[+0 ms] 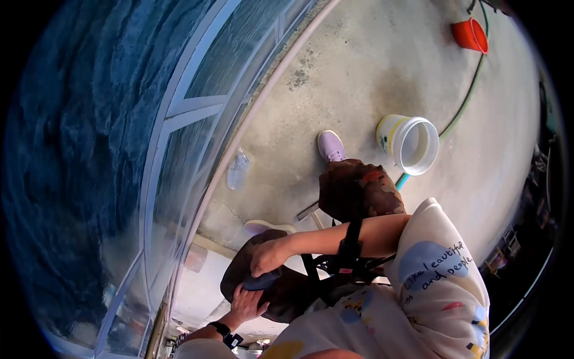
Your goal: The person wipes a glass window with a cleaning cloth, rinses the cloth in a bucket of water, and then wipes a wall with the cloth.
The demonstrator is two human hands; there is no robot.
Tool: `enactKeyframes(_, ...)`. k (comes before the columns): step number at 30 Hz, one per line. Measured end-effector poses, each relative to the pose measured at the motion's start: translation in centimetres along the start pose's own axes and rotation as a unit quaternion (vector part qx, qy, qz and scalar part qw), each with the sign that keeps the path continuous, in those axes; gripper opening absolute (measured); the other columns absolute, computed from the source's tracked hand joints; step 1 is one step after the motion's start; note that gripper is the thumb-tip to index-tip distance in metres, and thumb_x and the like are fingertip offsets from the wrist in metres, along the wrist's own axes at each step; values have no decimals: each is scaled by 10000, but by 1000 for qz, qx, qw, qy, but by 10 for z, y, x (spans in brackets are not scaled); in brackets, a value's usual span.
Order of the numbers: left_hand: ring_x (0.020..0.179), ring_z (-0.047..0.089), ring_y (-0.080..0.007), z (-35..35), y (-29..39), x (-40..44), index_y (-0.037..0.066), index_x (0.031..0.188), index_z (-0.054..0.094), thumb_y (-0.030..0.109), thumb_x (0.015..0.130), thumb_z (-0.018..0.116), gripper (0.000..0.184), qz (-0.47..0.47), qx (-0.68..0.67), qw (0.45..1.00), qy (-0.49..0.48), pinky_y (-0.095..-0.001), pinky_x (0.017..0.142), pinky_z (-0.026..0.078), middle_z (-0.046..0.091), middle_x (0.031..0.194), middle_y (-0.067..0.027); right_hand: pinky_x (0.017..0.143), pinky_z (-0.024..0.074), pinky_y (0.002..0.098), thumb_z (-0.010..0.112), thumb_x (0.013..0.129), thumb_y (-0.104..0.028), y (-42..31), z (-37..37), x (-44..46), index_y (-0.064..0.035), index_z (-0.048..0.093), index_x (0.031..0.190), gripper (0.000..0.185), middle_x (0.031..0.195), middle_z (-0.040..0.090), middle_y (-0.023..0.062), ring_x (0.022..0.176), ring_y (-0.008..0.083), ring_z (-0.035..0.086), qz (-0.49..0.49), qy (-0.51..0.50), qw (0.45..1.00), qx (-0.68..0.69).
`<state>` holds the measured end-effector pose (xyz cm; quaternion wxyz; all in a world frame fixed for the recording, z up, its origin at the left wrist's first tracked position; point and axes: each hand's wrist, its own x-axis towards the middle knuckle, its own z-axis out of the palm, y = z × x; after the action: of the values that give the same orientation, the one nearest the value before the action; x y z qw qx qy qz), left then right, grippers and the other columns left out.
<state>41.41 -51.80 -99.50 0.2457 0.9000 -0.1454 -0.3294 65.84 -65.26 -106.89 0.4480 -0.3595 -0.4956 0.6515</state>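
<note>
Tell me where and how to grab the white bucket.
Probably take the white bucket by its near rim, your right hand coming down from above and hooking over the edge: its top is open and that side is uncovered. That hand is on the dark cloth, so free it first.

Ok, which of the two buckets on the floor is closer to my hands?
The white bucket with yellow markings. The other, the red bucket, is farther off, near the top right of the view.
</note>
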Motion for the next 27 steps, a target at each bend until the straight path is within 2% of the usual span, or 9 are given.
enactKeyframes(4,965,521,-226,22,23,-1,96,975,625,449,769,551,415,-26,63,995,72,-419,945,313,580,975,-69,762,420,393,418,847,-299,-1,8,5,-8,608,821,349,841,596,183,828,322,558,-33,-71,996,-50)
enactKeyframes(7,1005,513,-212,37,49,1,90,1002,610,411,755,564,407,-66,102,987,101,-417,949,308,581,1004,-57,814,400,345,461,830,-318,-13,14,17,-21,627,911,349,927,619,153,884,266,549,133,-42,989,56)
enactKeyframes(10,1083,481,-211,41,71,0,83,1043,589,382,740,570,427,-101,76,980,151,-415,957,288,569,1072,-65,828,389,305,507,828,-309,-28,17,25,-3,624,943,347,973,614,112,901,191,522,162,70,963,204)
enactKeyframes(13,1082,482,-196,48,93,-6,75,1018,591,326,719,577,391,-155,95,968,174,-411,960,301,568,1076,-66,737,398,252,506,843,-307,-68,16,30,4,618,878,333,858,597,24,777,110,506,9,234,925,301)
enactKeyframes(16,1169,415,-268,55,118,-18,84,1046,583,314,685,605,429,-208,139,942,223,-527,1001,233,496,1192,-118,797,351,212,466,904,-223,-111,-12,15,-10,563,979,246,928,548,-20,865,75,464,-251,358,821,367)
enactKeyframes(19,1262,309,-303,56,161,-29,87,1138,523,266,729,592,452,-316,175,891,276,-602,1019,155,383,1324,-150,842,387,249,432,935,-290,-133,-65,-31,-6,516,1114,346,1036,557,28,947,100,511,-376,542,702,271)
enactKeyframes(21,1266,299,-334,67,167,-36,114,1195,490,254,776,568,448,-421,181,812,362,-603,1008,168,358,1353,-152,905,365,286,415,940,-308,-148,-113,-60,6,456,1213,418,1158,517,73,1049,151,488,-451,593,609,273)
enactKeyframes(24,1287,249,-368,87,140,-46,105,1225,466,237,831,528,420,-533,134,702,454,-557,1027,174,307,1388,-153,966,314,298,393,948,-304,-205,-163,-100,6,344,1331,496,1283,438,146,1143,212,431,-417,701,578,1)
enactKeyframes(27,1243,329,-358,98,100,-44,86,1195,499,235,860,512,367,-519,33,657,546,-458,1019,263,390,1329,-151,1037,239,322,377,947,-309,-238,-223,-113,-20,226,1387,548,1406,283,175,1282,277,295,-357,744,537,-173)
